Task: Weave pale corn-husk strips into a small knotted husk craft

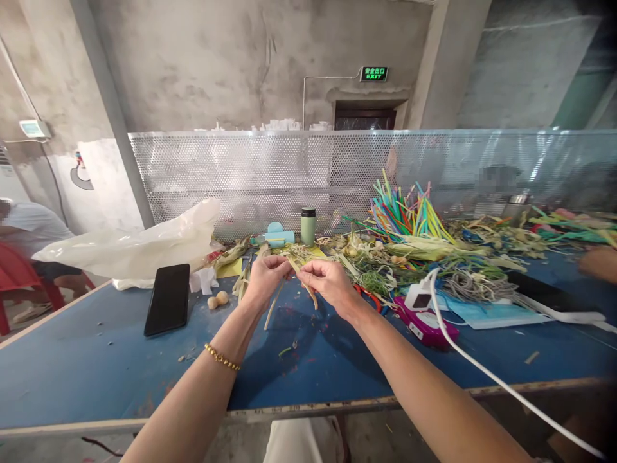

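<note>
Over the middle of the table, my left hand (pixel 266 278) and my right hand (pixel 328 283) are close together, fingertips almost meeting. Both are closed in a pinch on pale dried husk strips (pixel 272 310), whose ends dangle below the fingers. Whether it is one strip or more, I cannot tell. Just behind the hands lie more dried husks (pixel 361 251) in a loose heap. Red-handled scissors (pixel 370 296), partly hidden, rest to the right of my right hand. Two round beige balls (pixel 218 299) sit left of my left hand.
A black phone (pixel 168 299) and a white plastic bag (pixel 139 241) occupy the left side. At the back stand a green bottle (pixel 308 228) and colourful pipe cleaners (pixel 409 209). A purple power strip (pixel 427 325) with a white cable (pixel 475 370) is at right. Another person's hand (pixel 598 262) shows at far right.
</note>
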`<state>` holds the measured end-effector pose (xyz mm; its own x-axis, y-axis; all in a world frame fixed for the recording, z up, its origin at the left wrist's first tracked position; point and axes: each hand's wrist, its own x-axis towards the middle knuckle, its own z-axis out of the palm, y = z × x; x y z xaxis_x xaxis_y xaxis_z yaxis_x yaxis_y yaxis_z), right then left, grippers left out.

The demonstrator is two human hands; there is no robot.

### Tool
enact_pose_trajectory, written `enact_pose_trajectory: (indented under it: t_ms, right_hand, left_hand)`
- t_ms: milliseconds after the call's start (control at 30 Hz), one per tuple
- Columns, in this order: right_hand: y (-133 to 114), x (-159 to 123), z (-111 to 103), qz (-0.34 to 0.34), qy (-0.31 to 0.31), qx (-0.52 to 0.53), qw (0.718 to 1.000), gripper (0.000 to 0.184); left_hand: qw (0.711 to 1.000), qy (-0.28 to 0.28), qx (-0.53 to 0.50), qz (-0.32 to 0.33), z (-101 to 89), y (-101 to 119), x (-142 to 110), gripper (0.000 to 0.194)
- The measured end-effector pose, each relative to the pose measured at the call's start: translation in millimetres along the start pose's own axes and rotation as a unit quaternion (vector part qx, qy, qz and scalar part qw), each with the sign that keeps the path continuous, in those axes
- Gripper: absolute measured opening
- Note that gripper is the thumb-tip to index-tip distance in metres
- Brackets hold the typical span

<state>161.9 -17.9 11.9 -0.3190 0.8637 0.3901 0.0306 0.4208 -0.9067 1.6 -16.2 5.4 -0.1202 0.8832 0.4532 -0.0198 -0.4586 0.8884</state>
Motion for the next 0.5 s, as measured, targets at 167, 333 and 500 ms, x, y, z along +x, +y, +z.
enact_pose_trajectory:
  t_ms: [167, 333, 500]
  right_hand:
    - [2.4, 0.9, -0.2, 0.014, -0.014, 0.016, 1.0, 0.026]
    - [5.9, 2.1, 2.9, 0.025, -0.02, 0.027, 0.999, 0.027]
    - [9.7, 2.1, 9.8, 0.032, -0.023, 0.043, 0.998, 0.028]
  left_hand:
    - [0.999, 0.033, -0.03, -0.022, -0.4, 1.3, -0.8, 0.008]
    - [0.995, 0.061, -0.064, -0.052, 0.2, 0.4, -1.5, 0.01]
    - [0.993, 0.068, -0.081, -0.058, 4.6, -3.1, -4.7, 0.018]
